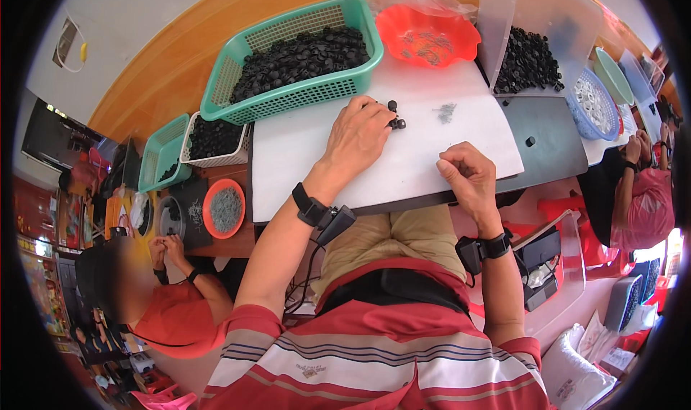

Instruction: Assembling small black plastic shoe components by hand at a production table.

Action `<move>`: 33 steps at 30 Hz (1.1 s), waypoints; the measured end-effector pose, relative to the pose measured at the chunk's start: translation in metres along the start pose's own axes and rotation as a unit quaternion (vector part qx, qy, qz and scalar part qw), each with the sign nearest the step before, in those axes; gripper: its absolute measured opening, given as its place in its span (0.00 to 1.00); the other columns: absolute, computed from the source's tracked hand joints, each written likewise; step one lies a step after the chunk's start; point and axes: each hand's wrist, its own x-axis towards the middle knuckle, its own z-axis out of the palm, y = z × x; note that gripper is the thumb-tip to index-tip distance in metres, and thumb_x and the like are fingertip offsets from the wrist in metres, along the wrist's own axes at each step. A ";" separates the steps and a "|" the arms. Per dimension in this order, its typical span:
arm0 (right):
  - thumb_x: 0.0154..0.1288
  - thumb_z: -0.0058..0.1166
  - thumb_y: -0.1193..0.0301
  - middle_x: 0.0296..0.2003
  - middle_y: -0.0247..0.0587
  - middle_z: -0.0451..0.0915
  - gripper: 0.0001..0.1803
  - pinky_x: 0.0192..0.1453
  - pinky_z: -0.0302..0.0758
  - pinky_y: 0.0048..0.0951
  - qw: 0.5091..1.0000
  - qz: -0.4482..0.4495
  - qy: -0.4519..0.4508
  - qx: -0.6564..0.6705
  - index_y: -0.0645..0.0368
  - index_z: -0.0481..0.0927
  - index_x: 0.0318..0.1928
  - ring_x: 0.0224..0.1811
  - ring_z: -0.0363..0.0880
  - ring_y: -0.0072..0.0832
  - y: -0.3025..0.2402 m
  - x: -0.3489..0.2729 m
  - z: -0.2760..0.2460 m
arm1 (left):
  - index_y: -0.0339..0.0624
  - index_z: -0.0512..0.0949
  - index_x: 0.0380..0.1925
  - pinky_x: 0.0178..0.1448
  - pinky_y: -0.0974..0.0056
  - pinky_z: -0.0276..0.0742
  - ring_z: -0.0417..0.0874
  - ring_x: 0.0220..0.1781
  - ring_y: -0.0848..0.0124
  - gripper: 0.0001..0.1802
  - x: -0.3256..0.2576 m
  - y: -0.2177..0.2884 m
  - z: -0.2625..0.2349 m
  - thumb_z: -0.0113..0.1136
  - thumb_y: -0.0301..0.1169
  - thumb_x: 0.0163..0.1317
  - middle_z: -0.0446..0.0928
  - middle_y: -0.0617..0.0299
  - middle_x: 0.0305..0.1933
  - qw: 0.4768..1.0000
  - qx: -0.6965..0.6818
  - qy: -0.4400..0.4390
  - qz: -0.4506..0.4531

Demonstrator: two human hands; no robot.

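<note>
My left hand (358, 135) rests palm down on a white board (302, 155), its fingertips touching a few small black round parts (395, 120). My right hand (466, 174) is curled into a loose fist near the board's front right edge; what its fingers pinch is too small to tell. A little heap of small grey metal pieces (447, 111) lies on the board beyond my right hand. Both wrists wear black bands with small devices.
A green basket (288, 97) full of black parts stands at the back, with a red dish (427, 34) of metal bits, a clear bin of black parts (527, 61) and a blue basket (594, 102). A person in red sits left, another person right.
</note>
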 end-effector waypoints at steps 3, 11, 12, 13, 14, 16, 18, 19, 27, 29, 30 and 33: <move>0.65 0.67 0.77 0.32 0.30 0.79 0.03 0.35 0.67 0.19 1.000 0.007 -0.006 -0.005 0.62 0.84 0.37 0.31 0.71 0.16 -0.006 0.000 -0.001 | 0.39 0.86 0.42 0.60 0.55 0.79 0.80 0.57 0.56 0.11 0.000 -0.002 0.004 0.69 0.24 0.57 0.85 0.57 0.45 1.000 -0.006 -0.001 -0.012; 0.66 0.67 0.76 0.34 0.34 0.81 0.04 0.36 0.70 0.20 1.000 -0.010 -0.010 -0.019 0.63 0.85 0.37 0.32 0.74 0.18 -0.008 0.001 -0.002 | 0.39 0.87 0.38 0.55 0.56 0.81 0.83 0.52 0.58 0.08 -0.001 -0.003 0.010 0.69 0.23 0.57 0.86 0.58 0.41 0.998 -0.004 0.054 0.006; 0.66 0.67 0.76 0.34 0.34 0.81 0.04 0.36 0.71 0.21 1.000 -0.008 -0.012 -0.020 0.63 0.85 0.38 0.32 0.75 0.19 -0.008 0.001 -0.002 | 0.39 0.87 0.38 0.55 0.56 0.81 0.83 0.52 0.58 0.08 -0.001 -0.001 0.008 0.69 0.23 0.57 0.86 0.58 0.41 0.999 -0.005 0.053 0.006; 0.66 0.67 0.76 0.34 0.35 0.82 0.04 0.36 0.72 0.21 1.000 -0.007 -0.015 -0.020 0.63 0.85 0.38 0.32 0.75 0.19 -0.008 0.001 -0.002 | 0.39 0.87 0.38 0.55 0.56 0.81 0.82 0.52 0.58 0.08 0.000 0.003 0.006 0.69 0.23 0.57 0.86 0.58 0.40 0.998 -0.008 0.054 0.002; 0.66 0.67 0.76 0.34 0.35 0.82 0.04 0.36 0.72 0.21 1.000 -0.005 -0.014 -0.021 0.63 0.85 0.38 0.32 0.75 0.19 -0.008 0.001 -0.002 | 0.39 0.87 0.38 0.54 0.56 0.81 0.82 0.53 0.57 0.08 -0.001 0.004 0.005 0.69 0.23 0.57 0.86 0.58 0.40 0.998 -0.011 0.056 -0.002; 0.65 0.67 0.76 0.34 0.36 0.82 0.05 0.36 0.72 0.22 1.000 -0.004 -0.018 -0.024 0.63 0.85 0.39 0.32 0.76 0.20 -0.008 0.000 -0.002 | 0.39 0.87 0.38 0.54 0.56 0.81 0.82 0.53 0.57 0.09 -0.002 0.004 0.006 0.70 0.23 0.57 0.86 0.58 0.40 0.999 -0.018 0.049 -0.001; 0.65 0.67 0.77 0.34 0.36 0.82 0.05 0.36 0.73 0.22 0.999 -0.005 -0.021 -0.028 0.63 0.85 0.39 0.32 0.76 0.20 -0.007 -0.001 -0.003 | 0.39 0.87 0.38 0.54 0.56 0.81 0.82 0.53 0.57 0.09 -0.002 0.004 0.007 0.70 0.23 0.57 0.85 0.58 0.40 0.999 -0.026 0.042 0.000; 0.65 0.67 0.77 0.34 0.37 0.82 0.05 0.35 0.73 0.22 0.999 -0.007 -0.025 -0.032 0.64 0.85 0.39 0.32 0.77 0.20 -0.007 -0.001 -0.003 | 0.39 0.87 0.39 0.54 0.56 0.81 0.82 0.53 0.57 0.09 -0.001 0.005 0.007 0.70 0.23 0.57 0.85 0.58 0.40 0.999 -0.023 0.038 0.009; 0.64 0.67 0.78 0.35 0.38 0.83 0.05 0.35 0.73 0.22 0.999 0.005 -0.028 -0.029 0.64 0.86 0.39 0.32 0.77 0.21 -0.013 0.000 -0.005 | 0.39 0.86 0.40 0.56 0.54 0.80 0.80 0.57 0.55 0.10 0.029 0.008 0.011 0.69 0.26 0.59 0.85 0.58 0.44 0.999 -0.037 0.023 0.011; 0.64 0.68 0.78 0.35 0.38 0.83 0.05 0.36 0.74 0.22 0.999 0.005 -0.027 -0.025 0.65 0.86 0.40 0.32 0.78 0.21 -0.013 0.001 -0.004 | 0.40 0.86 0.42 0.58 0.53 0.80 0.79 0.60 0.54 0.10 0.034 0.005 0.017 0.68 0.26 0.59 0.86 0.57 0.45 0.999 -0.039 0.008 0.024; 0.64 0.68 0.78 0.36 0.39 0.83 0.05 0.36 0.75 0.22 0.999 0.001 -0.028 -0.027 0.65 0.86 0.40 0.32 0.78 0.21 -0.013 0.001 -0.004 | 0.40 0.86 0.42 0.58 0.53 0.80 0.79 0.60 0.54 0.10 0.036 0.004 0.019 0.68 0.26 0.59 0.86 0.57 0.45 0.999 -0.041 0.006 0.026; 0.64 0.68 0.78 0.36 0.40 0.84 0.06 0.36 0.76 0.23 0.999 -0.003 -0.029 -0.034 0.65 0.86 0.40 0.32 0.79 0.22 -0.013 0.001 -0.005 | 0.40 0.86 0.43 0.58 0.53 0.80 0.79 0.60 0.53 0.11 0.039 0.003 0.021 0.68 0.26 0.59 0.86 0.55 0.45 0.999 -0.024 -0.044 0.002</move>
